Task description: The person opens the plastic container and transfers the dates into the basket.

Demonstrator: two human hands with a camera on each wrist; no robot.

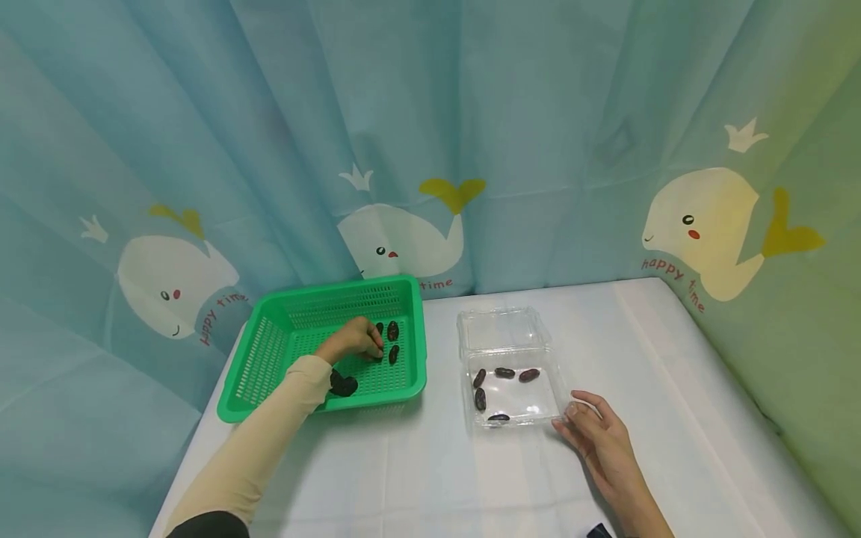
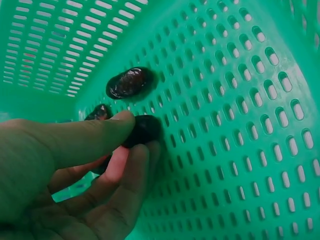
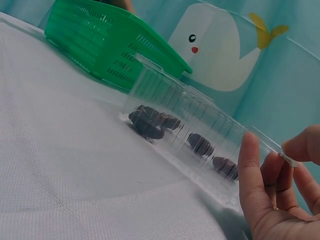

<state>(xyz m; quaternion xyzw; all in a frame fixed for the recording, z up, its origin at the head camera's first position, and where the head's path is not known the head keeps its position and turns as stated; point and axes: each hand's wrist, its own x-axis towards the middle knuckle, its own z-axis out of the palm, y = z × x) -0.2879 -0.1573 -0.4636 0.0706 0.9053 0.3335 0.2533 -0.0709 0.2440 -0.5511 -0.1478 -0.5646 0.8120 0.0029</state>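
Note:
My left hand (image 1: pixel 353 340) reaches into a green plastic basket (image 1: pixel 235 377). Thumb and fingertips pinch a dark date (image 2: pixel 145 131) close over the slotted basket floor. Another glossy date (image 2: pixel 130 83) lies just beyond it, and more dates (image 1: pixel 393 354) rest around the hand. On the right, my right hand (image 1: pixel 602 444) grips the near right corner of a clear plastic clamshell box (image 3: pixel 175 102) between thumb and fingers. Its lid (image 1: pixel 503 330) is hinged back, away from me. Several dates (image 1: pixel 529 375) lie spread inside the box, mostly along its left and far sides.
Basket and box stand side by side on a white cloth-covered table (image 1: pixel 444 478), with a gap between them. Behind the table hangs a blue-green curtain (image 1: pixel 538 149) printed with whales. A small dark object (image 1: pixel 598 531) shows beside the right wrist.

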